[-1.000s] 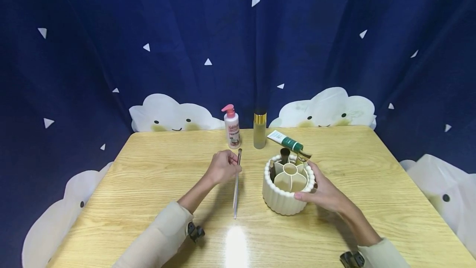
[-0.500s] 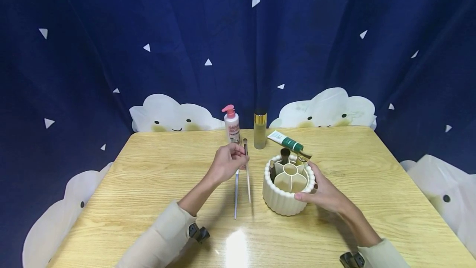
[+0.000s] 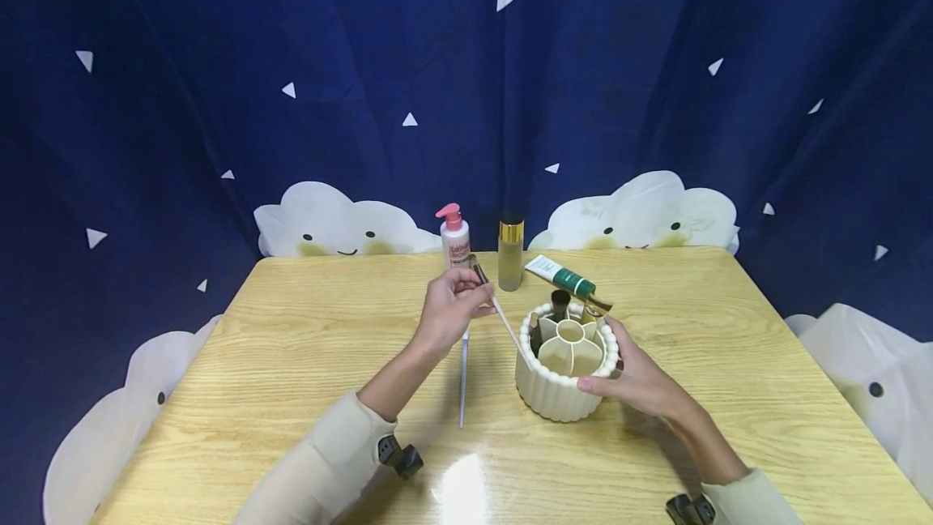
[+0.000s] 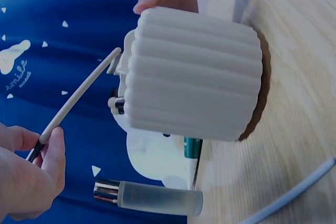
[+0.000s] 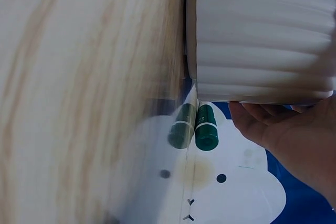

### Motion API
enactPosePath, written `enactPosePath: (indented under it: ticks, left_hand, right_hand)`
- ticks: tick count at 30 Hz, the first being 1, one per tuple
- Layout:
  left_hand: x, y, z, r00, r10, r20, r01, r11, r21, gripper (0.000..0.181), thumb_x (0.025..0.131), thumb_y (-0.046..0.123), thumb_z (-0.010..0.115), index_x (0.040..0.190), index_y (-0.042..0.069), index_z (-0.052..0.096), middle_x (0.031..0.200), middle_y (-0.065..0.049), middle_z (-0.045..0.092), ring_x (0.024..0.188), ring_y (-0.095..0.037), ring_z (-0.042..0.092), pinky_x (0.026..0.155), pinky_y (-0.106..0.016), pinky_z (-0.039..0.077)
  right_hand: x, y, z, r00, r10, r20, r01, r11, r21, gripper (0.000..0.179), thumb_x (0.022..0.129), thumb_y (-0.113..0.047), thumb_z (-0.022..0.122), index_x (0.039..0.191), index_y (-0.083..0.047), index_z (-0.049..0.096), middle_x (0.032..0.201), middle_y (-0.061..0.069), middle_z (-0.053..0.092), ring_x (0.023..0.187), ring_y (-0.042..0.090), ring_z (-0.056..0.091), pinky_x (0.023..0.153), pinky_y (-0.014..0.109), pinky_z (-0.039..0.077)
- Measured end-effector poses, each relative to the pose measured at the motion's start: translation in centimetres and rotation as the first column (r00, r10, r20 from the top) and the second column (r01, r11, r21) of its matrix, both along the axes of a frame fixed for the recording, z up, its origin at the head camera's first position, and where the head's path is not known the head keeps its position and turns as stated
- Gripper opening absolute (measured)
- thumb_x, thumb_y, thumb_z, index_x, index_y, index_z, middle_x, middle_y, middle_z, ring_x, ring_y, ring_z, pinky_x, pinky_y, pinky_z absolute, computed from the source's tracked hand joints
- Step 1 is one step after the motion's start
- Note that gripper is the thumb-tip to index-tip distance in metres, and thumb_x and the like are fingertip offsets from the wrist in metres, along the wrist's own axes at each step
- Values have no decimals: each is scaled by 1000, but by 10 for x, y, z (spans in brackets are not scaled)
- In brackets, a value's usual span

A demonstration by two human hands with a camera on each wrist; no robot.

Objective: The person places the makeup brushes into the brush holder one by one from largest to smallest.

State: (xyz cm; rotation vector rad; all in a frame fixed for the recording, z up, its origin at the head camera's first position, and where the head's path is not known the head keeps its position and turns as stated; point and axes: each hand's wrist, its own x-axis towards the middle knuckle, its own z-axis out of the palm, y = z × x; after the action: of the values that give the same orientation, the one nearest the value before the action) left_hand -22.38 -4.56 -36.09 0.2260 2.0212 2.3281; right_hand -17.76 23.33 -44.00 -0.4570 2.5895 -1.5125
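My left hand [image 3: 450,310] pinches a makeup brush [image 3: 508,325] close to its dark bristle end. The pale handle slants down to the right, its tip at the near-left rim of a cream, fluted brush holder [image 3: 557,397]. Petal-shaped dividers split the holder inside, and a dark-bristled brush [image 3: 560,302] stands at its back. My right hand [image 3: 641,375] grips the holder's right side, thumb at the beaded rim; the fingers [image 5: 252,121] show beneath it in the right wrist view. Below my left hand a second, bluish-white handled brush [image 3: 462,383] lies on the table, its upper end hidden.
Behind my left hand stands a pump bottle [image 3: 455,240] with a pink top. To its right are a frosted bottle [image 3: 510,262] with a gold collar and a green-and-white tube [image 3: 561,275] lying down. A dark blue curtain [image 3: 408,39] hangs behind the wooden table [image 3: 328,306].
My left hand has lifted one brush off the table, away from the other, and moved right and back. The handle has swung toward the holder. My right hand stays on the holder.
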Motion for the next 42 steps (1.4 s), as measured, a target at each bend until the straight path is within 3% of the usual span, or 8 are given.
enactPosePath:
  ticks: [9, 18, 24, 28, 33, 38, 42]
  left_hand:
    - [5, 10, -1, 1000, -5, -31, 7, 999, 44, 13, 88, -6, 54, 100, -10, 47, 87, -7, 56, 71, -6, 63, 74, -27, 58]
    - [8, 17, -12, 984, -26, -176, 8, 995, -101, 15, 89, -2, 58, 98, -8, 49, 90, -18, 59, 74, -6, 61, 75, -29, 58]
    - [11, 22, -18, 979, -41, -201, 10, 988, -152, 13, 89, -2, 59, 96, -8, 51, 91, -24, 61, 73, -8, 60, 73, -29, 58]
    - [19, 24, -14, 975, -74, -208, 33, 980, -195, 11, 89, -3, 57, 94, -10, 52, 92, -28, 62, 77, -14, 63, 73, -27, 58]
    - [23, 25, -15, 972, -114, -205, 56, 961, -271, 10, 88, 0, 60, 89, -9, 55, 92, -25, 66, 81, -29, 67, 69, -23, 57]
    - [20, 26, -28, 967, -132, -218, 53, 942, -331, 8, 85, 5, 65, 86, -1, 60, 88, -17, 71, 76, -21, 68, 64, -18, 51]
    - [19, 27, -32, 954, -150, -261, 46, 929, -367, 8, 84, 7, 67, 83, 1, 61, 86, -14, 70, 76, -17, 67, 64, -17, 52]
  right_hand:
    - [0, 1, 0, 1000, 1, 14, -1, 1000, -6, 103, 77, -22, 76, 150, -5, 5, 145, 28, 33, 131, 47, 37, 105, 65, 28]
    - [1, 0, 1, 1000, -10, 26, 10, 1000, 3, 104, 76, -23, 76, 150, -6, 4, 145, 28, 32, 131, 46, 37, 105, 65, 28]
    - [1, 1, 2, 999, -19, 46, 18, 1000, 17, 105, 77, -25, 75, 150, -6, 3, 146, 29, 31, 132, 47, 35, 106, 66, 26]
    - [0, 1, 2, 999, -18, 43, 17, 1000, 15, 105, 77, -25, 75, 150, -5, 3, 146, 28, 31, 132, 47, 35, 105, 67, 26]
    - [-1, 1, 1, 999, -19, 41, 18, 1000, 9, 103, 76, -25, 75, 150, -6, 6, 144, 26, 35, 130, 45, 38, 105, 67, 27]
    - [-1, 1, -1, 999, -17, 38, 17, 1000, 11, 103, 77, -25, 75, 150, -6, 6, 143, 26, 36, 129, 45, 40, 104, 66, 29]
    - [-2, 1, 0, 999, -20, 47, 20, 1000, 3, 103, 76, -25, 76, 150, -7, 6, 144, 25, 35, 130, 44, 39, 105, 65, 29]
